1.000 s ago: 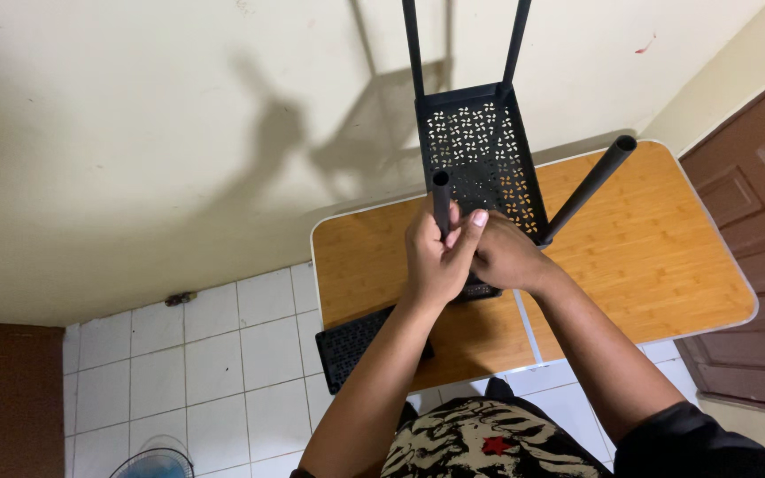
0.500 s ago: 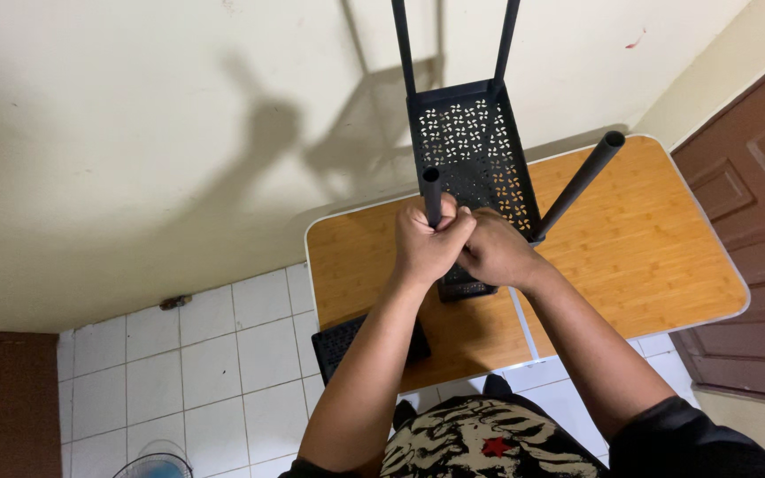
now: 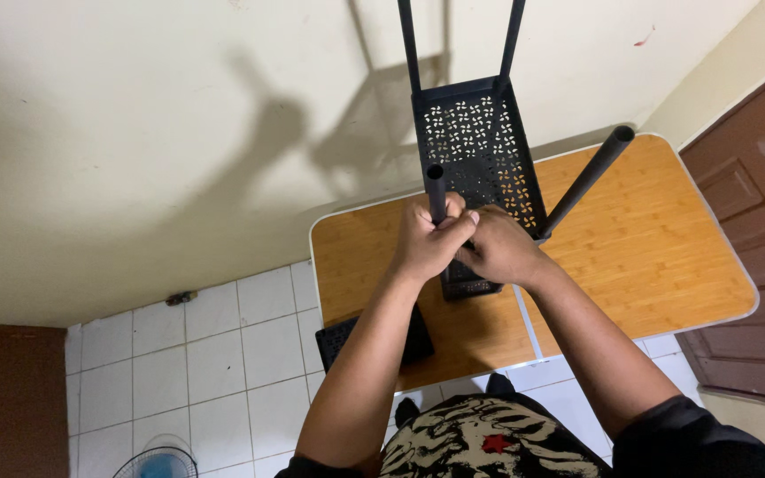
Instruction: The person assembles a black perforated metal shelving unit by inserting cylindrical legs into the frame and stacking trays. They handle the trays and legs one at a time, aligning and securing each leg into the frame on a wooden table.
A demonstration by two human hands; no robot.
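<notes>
A black perforated metal shelf tray (image 3: 480, 155) stands on a wooden tabletop (image 3: 657, 239), with thin black rods running up from its far corners. A black tube leg (image 3: 435, 190) rises at its near left corner and another black tube leg (image 3: 588, 180) leans out to the right. My left hand (image 3: 428, 241) is wrapped around the base of the near left tube. My right hand (image 3: 494, 249) presses against the left hand at the same spot, fingers curled at the tray's near corner. What lies under the hands is hidden.
A second black perforated panel (image 3: 340, 339) lies under the table's near left edge. A cream wall (image 3: 135, 133) stands behind the table, a brown door (image 3: 759, 257) to the right. White floor tiles (image 3: 214, 354) and a fan (image 3: 157, 465) lie at lower left.
Both hands have stayed clasped at the base of the near left tube. The fingers have closed more tightly; the view has shifted slightly.
</notes>
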